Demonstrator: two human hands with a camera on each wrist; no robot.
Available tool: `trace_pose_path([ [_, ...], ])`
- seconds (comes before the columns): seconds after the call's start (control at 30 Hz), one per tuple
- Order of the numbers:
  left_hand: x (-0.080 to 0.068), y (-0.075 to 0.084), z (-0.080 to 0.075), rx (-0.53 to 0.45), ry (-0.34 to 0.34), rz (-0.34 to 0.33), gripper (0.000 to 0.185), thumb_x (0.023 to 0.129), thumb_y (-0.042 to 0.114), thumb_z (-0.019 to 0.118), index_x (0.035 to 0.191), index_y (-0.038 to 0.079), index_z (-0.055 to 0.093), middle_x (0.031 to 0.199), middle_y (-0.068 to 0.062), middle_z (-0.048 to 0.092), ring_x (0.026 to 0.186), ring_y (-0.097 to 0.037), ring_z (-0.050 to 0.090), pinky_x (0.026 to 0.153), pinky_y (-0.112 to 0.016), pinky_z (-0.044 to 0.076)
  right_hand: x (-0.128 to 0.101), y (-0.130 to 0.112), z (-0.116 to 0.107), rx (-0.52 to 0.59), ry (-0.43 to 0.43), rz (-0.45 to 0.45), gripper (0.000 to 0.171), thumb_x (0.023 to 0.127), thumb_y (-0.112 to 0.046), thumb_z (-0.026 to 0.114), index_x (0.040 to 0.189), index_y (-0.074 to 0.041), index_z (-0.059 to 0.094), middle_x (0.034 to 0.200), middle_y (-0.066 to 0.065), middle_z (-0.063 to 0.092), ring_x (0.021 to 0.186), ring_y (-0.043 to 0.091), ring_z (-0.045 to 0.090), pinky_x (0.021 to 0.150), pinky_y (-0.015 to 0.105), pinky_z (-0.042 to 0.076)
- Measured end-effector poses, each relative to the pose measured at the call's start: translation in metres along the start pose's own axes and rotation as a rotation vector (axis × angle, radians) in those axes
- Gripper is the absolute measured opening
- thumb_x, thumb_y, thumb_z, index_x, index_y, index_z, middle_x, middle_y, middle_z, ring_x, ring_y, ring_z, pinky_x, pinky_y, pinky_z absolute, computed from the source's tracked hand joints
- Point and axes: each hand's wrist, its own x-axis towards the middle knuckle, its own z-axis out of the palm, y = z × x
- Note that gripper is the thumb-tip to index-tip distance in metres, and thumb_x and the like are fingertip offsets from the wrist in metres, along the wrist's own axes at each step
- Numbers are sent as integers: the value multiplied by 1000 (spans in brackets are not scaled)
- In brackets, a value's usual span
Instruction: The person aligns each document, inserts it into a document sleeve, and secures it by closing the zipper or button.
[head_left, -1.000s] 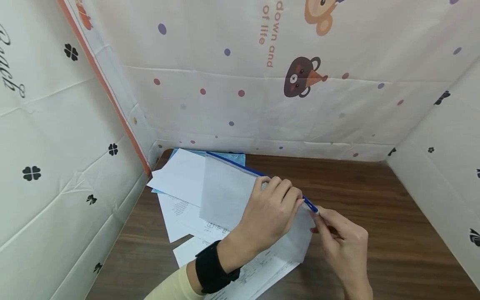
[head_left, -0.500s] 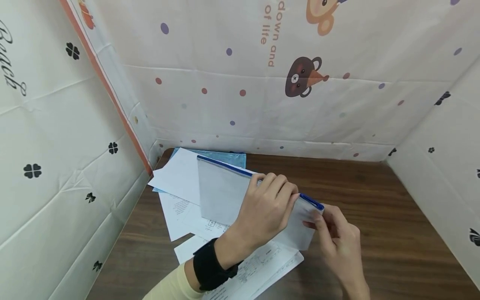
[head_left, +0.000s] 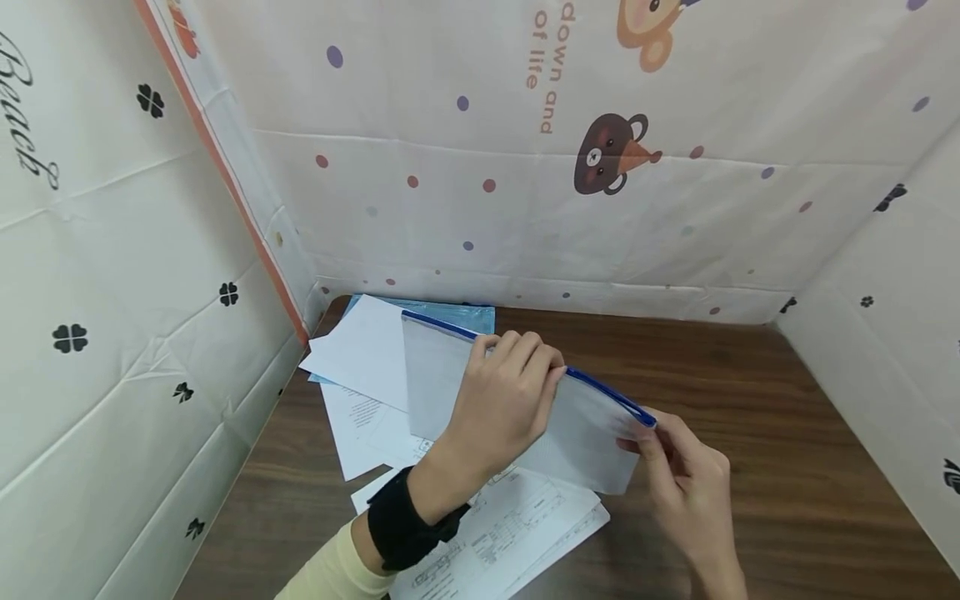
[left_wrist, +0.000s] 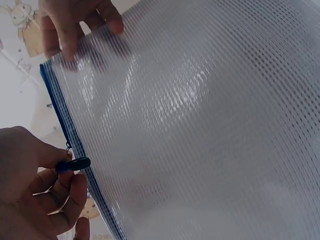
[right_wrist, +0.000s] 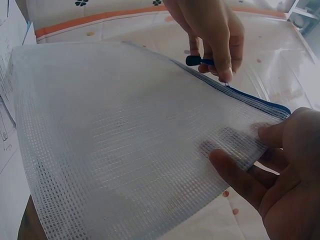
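A clear mesh zip pouch (head_left: 592,433) with a blue zipper edge (head_left: 607,396) is held upright above the wooden table (head_left: 750,400). My left hand (head_left: 517,367) is at the middle of the top edge and pinches the dark blue zipper pull (left_wrist: 72,164), also seen as the pull (right_wrist: 195,61). My right hand (head_left: 652,437) pinches the pouch's upper right corner between thumb and fingers (right_wrist: 235,172). Nothing shows inside the mesh pouch (left_wrist: 200,125). A black band is on the left wrist (head_left: 408,521).
Loose white sheets (head_left: 360,350) and printed forms (head_left: 510,533) lie under the pouch, over a light blue folder (head_left: 468,317) at the back left. Patterned cloth walls (head_left: 525,208) close in the table on three sides. Bare wood lies to the right.
My left hand has slid left along the blue zipper edge, away from the right hand, taking the pull with it. The right hand keeps hold of the corner.
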Motion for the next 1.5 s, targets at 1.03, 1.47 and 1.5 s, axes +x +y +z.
trace_pose_path([
  [1.03,-9,-55,-6,-5,8,-98,17,108,17,60,101,8,73,95,-3,68,94,-23,65,85,-43,48,-2,6,2,49,87,0,23,91,28,59,109,17,69,103,14,77,88,9,77,78,19,59],
  [1.47,-21,-91,-10,-10,27,-252,13,106,14,64,100,4,70,93,-7,67,89,-26,63,86,-48,48,-1,8,-6,31,109,31,21,94,26,57,111,19,68,107,9,77,90,9,77,80,18,58],
  [1.5,-22,-93,-10,-10,26,-259,12,106,13,65,100,4,70,92,-7,67,89,-26,63,86,-48,48,-1,8,-6,32,109,32,21,94,26,57,110,19,68,107,9,77,90,9,77,80,18,58],
])
